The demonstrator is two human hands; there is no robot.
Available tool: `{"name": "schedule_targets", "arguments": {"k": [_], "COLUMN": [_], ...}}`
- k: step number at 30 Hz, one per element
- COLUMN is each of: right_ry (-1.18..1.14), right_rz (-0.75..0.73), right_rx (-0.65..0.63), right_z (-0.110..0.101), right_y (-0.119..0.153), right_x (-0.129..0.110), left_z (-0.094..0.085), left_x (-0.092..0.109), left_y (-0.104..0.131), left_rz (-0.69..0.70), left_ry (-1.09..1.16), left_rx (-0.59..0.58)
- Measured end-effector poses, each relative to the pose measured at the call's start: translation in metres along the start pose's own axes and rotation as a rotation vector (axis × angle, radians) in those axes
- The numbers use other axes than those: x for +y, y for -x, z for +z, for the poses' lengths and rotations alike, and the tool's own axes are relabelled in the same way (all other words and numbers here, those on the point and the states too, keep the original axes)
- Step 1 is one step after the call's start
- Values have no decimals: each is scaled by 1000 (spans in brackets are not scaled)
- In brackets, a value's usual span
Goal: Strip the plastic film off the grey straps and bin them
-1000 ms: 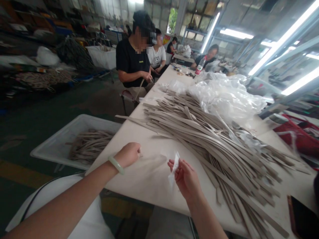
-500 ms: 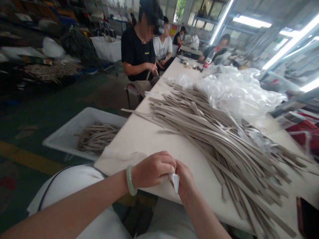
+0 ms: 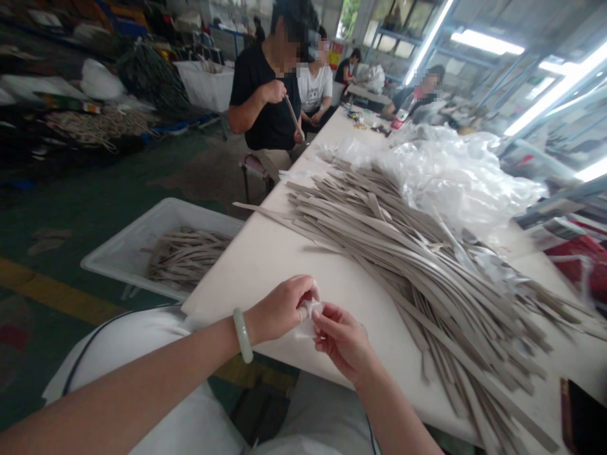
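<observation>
Above the table's near edge, my left hand (image 3: 283,309), with a pale green bangle (image 3: 243,335) on its wrist, pinches a small piece of clear plastic (image 3: 307,325). From the right, my right hand (image 3: 342,340) grips the same plastic between thumb and fingers. The two hands almost touch. To their right, a large pile of long grey-beige strips (image 3: 389,246) lies across the white table (image 3: 265,253), apart from both hands.
Crumpled clear plastic sheeting (image 3: 459,170) lies behind the strips. A white bin (image 3: 123,243) holding more strips stands left of the table. A dark phone (image 3: 583,411) is at the right edge. A person in black (image 3: 265,95) sits beyond, holding a strip.
My hands have turned and drawn slightly apart, and the plastic between them is now spread more visibly. The person in black has raised one hand with a strip.
</observation>
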State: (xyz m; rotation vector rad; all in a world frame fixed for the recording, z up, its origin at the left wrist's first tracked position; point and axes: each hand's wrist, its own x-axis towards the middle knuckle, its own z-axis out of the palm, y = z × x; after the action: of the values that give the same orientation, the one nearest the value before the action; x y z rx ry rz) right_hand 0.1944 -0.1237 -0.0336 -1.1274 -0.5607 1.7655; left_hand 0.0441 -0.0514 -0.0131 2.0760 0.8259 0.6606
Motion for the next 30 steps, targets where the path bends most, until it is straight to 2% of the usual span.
{"name": "schedule_targets", "arguments": {"k": [5,8,10,12,14,16,18,20,23,25,30], "right_ry": [169,293,316,301,258,187,121,100,183,265,506], "right_rz": [-272,-424,-413,-309,-220,-191,-203,-254,-363,-422,-508], "right_rx": [229,202,116,40,1,-24,-31,4,68,59,0], "right_z": [-6,-12,-14,-13,-12,-11,-11,-12,-11,-8,1], "right_y": [-12,-18,-21,-25,-28,-30,-30,-31,-31,-30,-35], "right_x": [10,3,-4,-10,-15,-19,-22,-24,-23,-21,-25], "left_z": [-5,-9,-11,-13,-13,-14,-15,-17,-18,-17,-13], "left_x": [-2,-7,-11,-15,-18,-18,-18,-17,-16,-17,-26], "left_y": [-2,-4,-5,-6,-6,-5,-4,-3,-3,-3,-5], "left_rz": [67,21,-15,-31,-44,-80,-144,-222,-290,-296,-325], "left_ry": [-89,-137,-167,-194,-208,-188,-118,11,213,326,421], "left_rx": [-21,-57,-105,-160,-195,-192,-203,-269,-351,-314,-69]}}
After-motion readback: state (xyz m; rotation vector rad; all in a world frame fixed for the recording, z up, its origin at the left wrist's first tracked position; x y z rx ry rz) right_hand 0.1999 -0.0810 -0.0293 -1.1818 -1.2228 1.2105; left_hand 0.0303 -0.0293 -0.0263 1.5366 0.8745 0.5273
